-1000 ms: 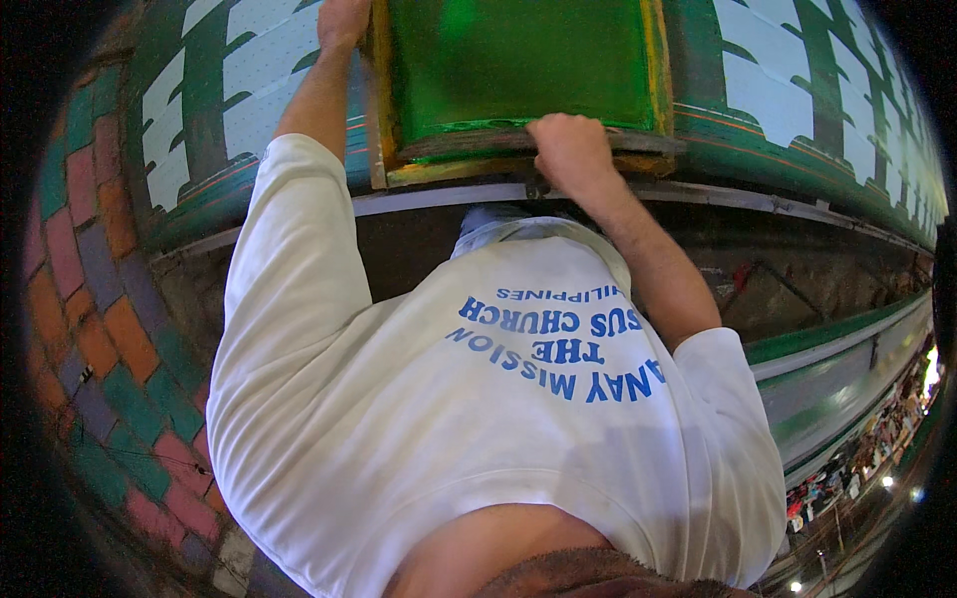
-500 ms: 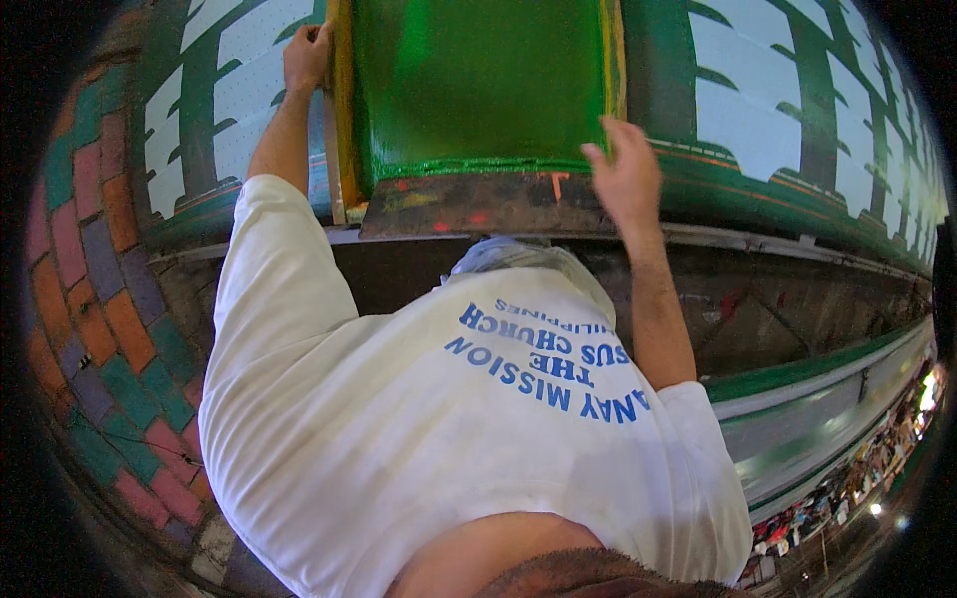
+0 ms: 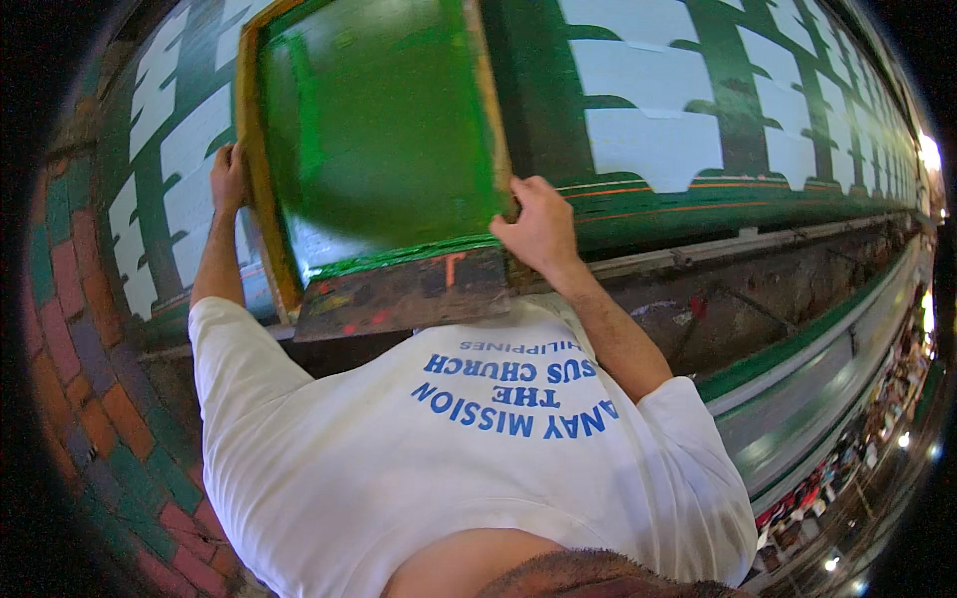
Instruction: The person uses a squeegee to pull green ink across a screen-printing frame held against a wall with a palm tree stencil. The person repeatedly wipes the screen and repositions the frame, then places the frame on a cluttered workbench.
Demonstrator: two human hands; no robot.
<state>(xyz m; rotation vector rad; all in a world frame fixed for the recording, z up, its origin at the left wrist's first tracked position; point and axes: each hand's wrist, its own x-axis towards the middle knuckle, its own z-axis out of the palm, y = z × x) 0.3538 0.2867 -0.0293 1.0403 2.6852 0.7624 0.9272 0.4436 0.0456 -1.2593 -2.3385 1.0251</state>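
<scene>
Fingers of your left hand (image 3: 227,181) grip the left edge of the frame (image 3: 257,189), their tips hidden; those of your right hand (image 3: 543,229) pinch its right edge, thumb toward the green mesh (image 3: 389,140). The frame is ahead of you, a little left, over a green surface (image 3: 533,110) patterned with pale shapes (image 3: 653,149); whether it rests there or is raised cannot be told. A dark, paint-flecked board (image 3: 399,289) spans its near end, close to your white shirt (image 3: 478,478). If your hands pull unevenly, the frame could twist and a corner scrape the surface. Sliding it while low may smear the pale shapes, wet-looking green could make your thumb slip, and leaning in could mark your shirt.
</scene>
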